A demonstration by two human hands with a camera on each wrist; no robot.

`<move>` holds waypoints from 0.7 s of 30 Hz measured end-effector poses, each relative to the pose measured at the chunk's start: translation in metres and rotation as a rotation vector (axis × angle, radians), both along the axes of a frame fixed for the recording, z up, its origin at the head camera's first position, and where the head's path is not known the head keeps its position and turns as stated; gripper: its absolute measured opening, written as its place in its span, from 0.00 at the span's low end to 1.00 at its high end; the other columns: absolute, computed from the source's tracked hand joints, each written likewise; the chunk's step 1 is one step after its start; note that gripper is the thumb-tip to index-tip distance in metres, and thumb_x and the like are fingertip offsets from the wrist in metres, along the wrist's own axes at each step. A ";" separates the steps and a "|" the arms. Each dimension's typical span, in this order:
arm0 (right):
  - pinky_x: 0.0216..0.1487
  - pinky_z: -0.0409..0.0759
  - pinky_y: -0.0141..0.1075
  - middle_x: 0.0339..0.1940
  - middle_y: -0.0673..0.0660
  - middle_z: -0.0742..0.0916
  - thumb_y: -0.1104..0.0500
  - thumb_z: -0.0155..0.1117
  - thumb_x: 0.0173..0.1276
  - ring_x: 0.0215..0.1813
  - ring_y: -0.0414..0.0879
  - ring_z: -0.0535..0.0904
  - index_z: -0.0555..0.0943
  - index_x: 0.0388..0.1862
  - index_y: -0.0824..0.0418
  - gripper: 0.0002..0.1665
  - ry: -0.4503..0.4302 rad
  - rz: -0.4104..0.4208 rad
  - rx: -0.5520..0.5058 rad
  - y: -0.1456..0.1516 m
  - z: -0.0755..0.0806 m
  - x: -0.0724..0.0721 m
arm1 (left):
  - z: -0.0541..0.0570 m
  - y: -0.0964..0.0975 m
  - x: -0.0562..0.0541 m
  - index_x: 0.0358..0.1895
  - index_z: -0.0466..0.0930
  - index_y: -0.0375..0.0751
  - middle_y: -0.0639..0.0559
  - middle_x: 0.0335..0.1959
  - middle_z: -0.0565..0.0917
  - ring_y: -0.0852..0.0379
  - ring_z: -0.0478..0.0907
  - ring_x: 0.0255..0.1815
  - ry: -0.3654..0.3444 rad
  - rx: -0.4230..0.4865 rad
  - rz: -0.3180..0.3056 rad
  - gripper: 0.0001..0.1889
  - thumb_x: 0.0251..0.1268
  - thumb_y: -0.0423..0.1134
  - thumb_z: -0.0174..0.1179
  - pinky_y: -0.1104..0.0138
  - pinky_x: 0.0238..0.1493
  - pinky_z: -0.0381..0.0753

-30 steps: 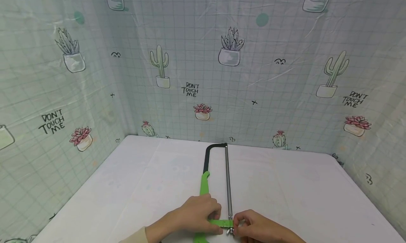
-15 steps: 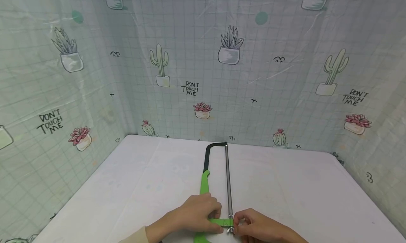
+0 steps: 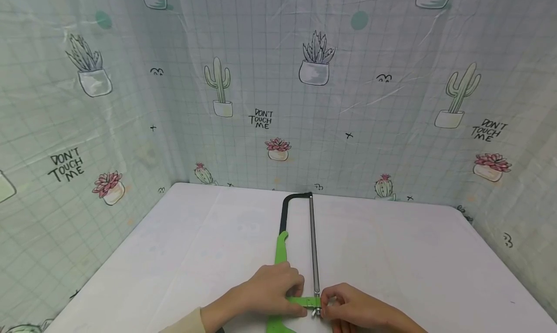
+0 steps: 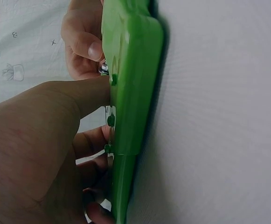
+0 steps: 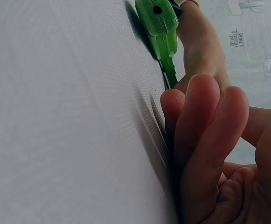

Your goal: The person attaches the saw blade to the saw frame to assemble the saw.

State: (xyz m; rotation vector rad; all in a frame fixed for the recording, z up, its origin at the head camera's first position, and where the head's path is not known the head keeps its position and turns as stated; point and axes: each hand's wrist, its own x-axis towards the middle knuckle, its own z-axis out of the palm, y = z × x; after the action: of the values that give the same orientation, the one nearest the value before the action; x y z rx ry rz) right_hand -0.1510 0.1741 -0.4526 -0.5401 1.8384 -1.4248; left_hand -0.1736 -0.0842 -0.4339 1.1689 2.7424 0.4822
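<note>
A hacksaw (image 3: 281, 248) lies flat on the white table, its black front bow (image 3: 285, 212) pointing away. Its straight metal blade (image 3: 314, 246) runs along the right side, down to a green crosspiece (image 3: 306, 302). My left hand (image 3: 271, 289) grips the green frame, thumb beside the crosspiece; in the left wrist view this thumb (image 4: 88, 93) presses on the green body (image 4: 135, 88). At the crosspiece's right end sits a small silver wing nut (image 3: 316, 312). There my right hand (image 3: 352, 306) pinches with thumb and index finger. Its other fingers (image 5: 203, 126) curl close to the table.
The white table (image 3: 404, 255) stretches out on both sides of the saw. Behind and beside it hangs a gridded sheet (image 3: 348, 106) printed with cacti. The near end of the green handle (image 5: 158, 18) shows in the right wrist view.
The head view has tilted slightly, so the scene sits a little higher in it. Both hands keep their places on the hacksaw.
</note>
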 end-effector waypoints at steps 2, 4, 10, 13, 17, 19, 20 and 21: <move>0.17 0.68 0.25 0.18 0.51 0.82 0.57 0.57 0.73 0.15 0.33 0.71 0.79 0.42 0.63 0.09 0.003 0.000 0.001 0.000 0.000 0.000 | 0.000 0.000 0.000 0.27 0.75 0.61 0.71 0.25 0.71 0.71 0.64 0.32 -0.005 -0.003 0.004 0.17 0.57 0.65 0.69 0.74 0.28 0.65; 0.17 0.67 0.25 0.18 0.51 0.82 0.57 0.57 0.73 0.14 0.33 0.71 0.79 0.42 0.63 0.10 0.005 0.002 0.002 0.000 0.001 0.000 | 0.000 0.000 0.000 0.27 0.75 0.61 0.71 0.25 0.71 0.71 0.64 0.32 -0.003 -0.003 0.005 0.17 0.57 0.65 0.69 0.74 0.28 0.65; 0.17 0.67 0.25 0.18 0.51 0.82 0.57 0.57 0.73 0.15 0.33 0.71 0.79 0.41 0.63 0.09 0.007 -0.002 0.005 0.000 0.003 0.001 | -0.001 0.000 -0.001 0.27 0.75 0.62 0.72 0.25 0.71 0.72 0.64 0.32 0.014 0.002 -0.003 0.17 0.57 0.65 0.68 0.74 0.28 0.65; 0.17 0.67 0.25 0.18 0.51 0.82 0.58 0.57 0.73 0.15 0.33 0.71 0.79 0.41 0.63 0.09 0.002 -0.002 0.000 0.000 0.003 0.001 | -0.001 0.000 -0.001 0.27 0.75 0.61 0.71 0.25 0.71 0.72 0.64 0.32 0.002 0.006 -0.001 0.17 0.57 0.65 0.69 0.74 0.28 0.65; 0.17 0.67 0.25 0.18 0.52 0.82 0.59 0.56 0.72 0.15 0.33 0.71 0.79 0.41 0.63 0.08 0.005 0.000 0.002 0.000 0.003 0.001 | 0.000 0.000 -0.001 0.27 0.75 0.61 0.71 0.25 0.71 0.72 0.64 0.32 -0.003 0.007 -0.002 0.18 0.57 0.65 0.69 0.73 0.28 0.65; 0.17 0.67 0.25 0.18 0.52 0.82 0.59 0.57 0.72 0.15 0.33 0.71 0.79 0.41 0.63 0.08 0.010 0.000 0.006 0.000 0.002 0.001 | 0.000 0.000 -0.001 0.27 0.75 0.62 0.71 0.25 0.71 0.72 0.64 0.32 0.004 0.004 -0.004 0.18 0.57 0.65 0.69 0.74 0.28 0.65; 0.17 0.67 0.25 0.18 0.52 0.81 0.59 0.57 0.72 0.15 0.33 0.71 0.79 0.41 0.63 0.08 0.010 0.000 0.007 0.001 0.002 0.001 | 0.000 0.000 -0.001 0.27 0.75 0.62 0.72 0.25 0.71 0.72 0.64 0.32 0.007 0.005 -0.005 0.18 0.57 0.65 0.69 0.74 0.28 0.66; 0.17 0.67 0.25 0.18 0.52 0.81 0.59 0.57 0.72 0.15 0.33 0.71 0.79 0.41 0.63 0.08 0.009 0.000 0.006 0.001 0.002 0.001 | 0.000 0.000 0.000 0.27 0.75 0.62 0.72 0.25 0.71 0.72 0.64 0.31 0.008 0.006 -0.007 0.18 0.57 0.65 0.69 0.74 0.28 0.66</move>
State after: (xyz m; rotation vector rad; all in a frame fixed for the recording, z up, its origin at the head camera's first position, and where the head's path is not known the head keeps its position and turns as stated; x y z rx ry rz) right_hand -0.1500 0.1747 -0.4503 -0.5444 1.8492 -1.4191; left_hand -0.1740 -0.0841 -0.4336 1.1837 2.7449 0.4857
